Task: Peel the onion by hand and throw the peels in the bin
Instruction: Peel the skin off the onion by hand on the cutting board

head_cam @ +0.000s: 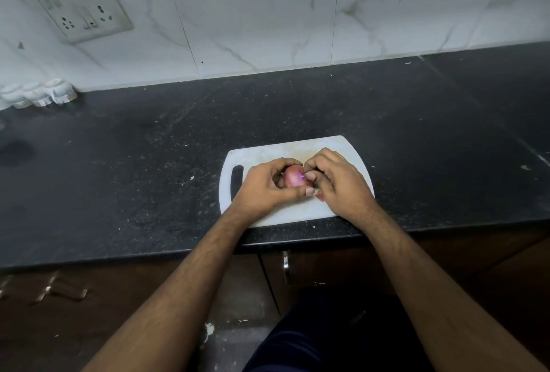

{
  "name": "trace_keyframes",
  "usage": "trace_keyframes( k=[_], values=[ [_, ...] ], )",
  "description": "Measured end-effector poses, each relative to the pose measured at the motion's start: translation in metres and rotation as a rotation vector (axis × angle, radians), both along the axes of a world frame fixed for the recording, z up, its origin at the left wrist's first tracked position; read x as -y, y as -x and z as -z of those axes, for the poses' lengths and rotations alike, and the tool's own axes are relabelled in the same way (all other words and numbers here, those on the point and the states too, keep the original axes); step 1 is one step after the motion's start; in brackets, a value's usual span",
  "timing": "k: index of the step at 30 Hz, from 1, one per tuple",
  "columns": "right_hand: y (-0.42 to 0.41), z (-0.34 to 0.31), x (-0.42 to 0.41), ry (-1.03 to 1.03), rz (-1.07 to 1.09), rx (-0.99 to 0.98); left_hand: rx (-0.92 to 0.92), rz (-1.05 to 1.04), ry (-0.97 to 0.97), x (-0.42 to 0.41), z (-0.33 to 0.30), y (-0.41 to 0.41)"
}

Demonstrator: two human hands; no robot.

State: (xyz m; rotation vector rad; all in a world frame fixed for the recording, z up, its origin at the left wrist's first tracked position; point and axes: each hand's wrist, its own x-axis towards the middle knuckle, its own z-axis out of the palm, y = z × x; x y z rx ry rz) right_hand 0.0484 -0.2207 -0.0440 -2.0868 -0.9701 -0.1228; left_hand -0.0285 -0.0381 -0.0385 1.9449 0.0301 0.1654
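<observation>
The onion (293, 176) is judged light, firm and rounded, its papery skin thin, brittle and likely to tear in flakes; the best purchase is likely at a loose skin edge near one end. It looks small, pinkish-red, glossy, with a purple streak where skin is lifted. It is held just above the white cutting board (300, 146). It is cupped by the curled fingers of the left hand (265, 184); skin at its right end is pinched by the right hand (333, 178). No bin is seen.
</observation>
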Motion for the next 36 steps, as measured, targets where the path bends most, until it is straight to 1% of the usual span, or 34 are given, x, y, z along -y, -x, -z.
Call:
trace_keyframes(
  k=[8,16,21,33,36],
  values=[
    [-0.0009,0.0009,0.0002,-0.032,-0.059,0.002,-0.051,0.09,0.142,-0.0047,-0.0001,-0.0021],
    [-0.0017,0.0013,-0.0015,-0.016,-0.067,0.002,-0.029,0.013,0.178,-0.0028,0.0006,-0.0018],
    [-0.0015,0.0008,-0.0012,-0.083,-0.095,-0.072,-0.03,0.004,0.224,-0.0037,-0.0008,-0.0023],
    [-0.0037,0.0022,0.0008,-0.101,-0.11,-0.148,-0.07,0.057,0.306,-0.0074,0.0025,-0.0056],
    [-0.0037,0.0002,0.0019,-0.146,-0.134,-0.218,-0.084,0.063,0.339,-0.0085,0.0022,-0.0048]
  ],
)
